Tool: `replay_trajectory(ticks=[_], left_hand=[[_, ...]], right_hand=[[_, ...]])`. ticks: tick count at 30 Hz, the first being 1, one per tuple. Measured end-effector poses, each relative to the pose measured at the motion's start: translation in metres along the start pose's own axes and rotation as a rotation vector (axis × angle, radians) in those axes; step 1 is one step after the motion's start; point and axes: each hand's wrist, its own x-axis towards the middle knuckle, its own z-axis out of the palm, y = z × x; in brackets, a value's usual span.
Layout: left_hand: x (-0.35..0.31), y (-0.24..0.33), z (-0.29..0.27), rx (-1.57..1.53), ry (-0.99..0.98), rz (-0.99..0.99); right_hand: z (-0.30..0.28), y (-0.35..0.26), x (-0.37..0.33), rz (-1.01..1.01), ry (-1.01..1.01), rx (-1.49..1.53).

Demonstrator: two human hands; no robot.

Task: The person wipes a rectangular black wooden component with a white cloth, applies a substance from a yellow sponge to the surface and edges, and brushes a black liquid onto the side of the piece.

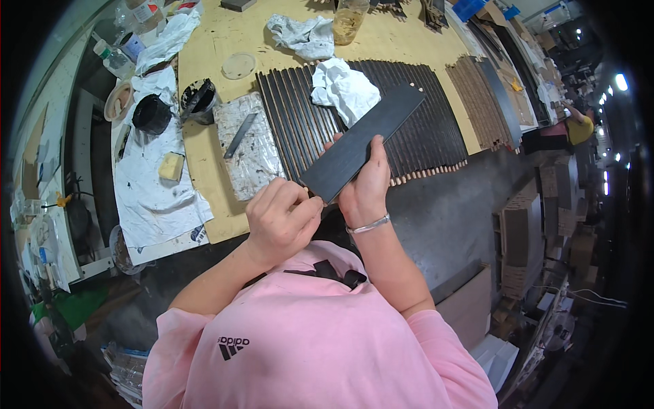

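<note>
My right hand [366, 178] grips a long, flat black board [368, 145] from beneath, its thumb along the edge. The board slants up to the right, with pale wooden pegs at its ends. My left hand [285, 217] is closed at the board's near end, fingertips touching the corner; whatever they pinch there is hidden. Beyond lies a row of black slats [415, 123] with pale peg ends, side by side on the yellowish table [218, 41]. A crumpled white cloth [344, 87] rests on the slats, just behind the board.
Left of the slats lies a stained, wrapped block [255, 174] with a flat dark strip [240, 136] on it. Black-smeared cups [151, 114], a yellow sponge [170, 167] and stained cloth [153, 204] are farther left. Brown slats [473, 102] sit at the right; a person [575, 128] is beyond.
</note>
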Motion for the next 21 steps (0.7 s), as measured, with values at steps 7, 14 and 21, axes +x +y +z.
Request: replay_trajectory(ticks=[7,14,21], left_hand=[[0.002,-0.007,0.000,0.032,-0.042,0.095],[-0.001,-0.009,0.007,-0.006,0.032,0.147],[-0.018,0.000,-0.017,-0.164,-0.135,0.133]], right_hand=[[-0.003,0.005,0.004,-0.006,0.020,-0.042],[-0.006,0.006,0.007,0.008,0.010,-0.014],[-0.007,-0.004,-0.002,0.009,-0.056,-0.028]])
